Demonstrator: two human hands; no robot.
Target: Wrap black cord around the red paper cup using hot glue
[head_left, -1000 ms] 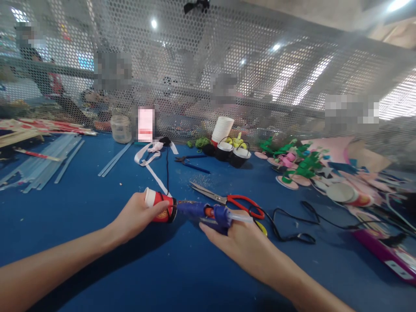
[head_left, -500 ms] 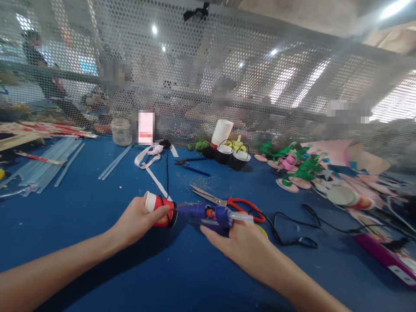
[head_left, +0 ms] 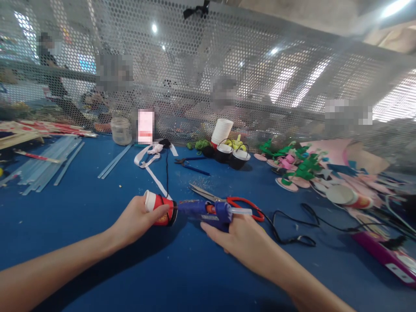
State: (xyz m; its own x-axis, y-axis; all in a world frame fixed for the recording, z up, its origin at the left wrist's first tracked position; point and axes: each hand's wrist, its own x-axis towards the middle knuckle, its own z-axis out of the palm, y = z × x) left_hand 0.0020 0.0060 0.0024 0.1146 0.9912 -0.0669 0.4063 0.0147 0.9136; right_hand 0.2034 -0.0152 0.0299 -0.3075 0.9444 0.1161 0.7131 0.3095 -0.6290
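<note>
My left hand (head_left: 136, 219) grips a small red paper cup (head_left: 160, 208) lying on its side, white base to the left, black rim to the right. My right hand (head_left: 240, 236) is wrapped round a blue glue gun (head_left: 208, 211) whose nozzle points left and meets the cup's black rim. A clear glue stick pokes out of the gun's rear. Both hands rest low over the blue table (head_left: 81, 208).
Red-handled scissors (head_left: 234, 201) lie just behind the gun, a black cord (head_left: 292, 223) to their right. Farther back stand blue pliers (head_left: 191, 167), white ribbon (head_left: 151, 158), black-covered cups (head_left: 232, 156), stacked white cups (head_left: 222, 130), a jar (head_left: 121, 131). Glue sticks (head_left: 45, 162) left, foam pieces (head_left: 302, 167) right. Mesh screen behind.
Hands, cup and glue gun stay almost as they were; the gun's nozzle remains at the cup's rim. Only the camera view has shifted slightly.
</note>
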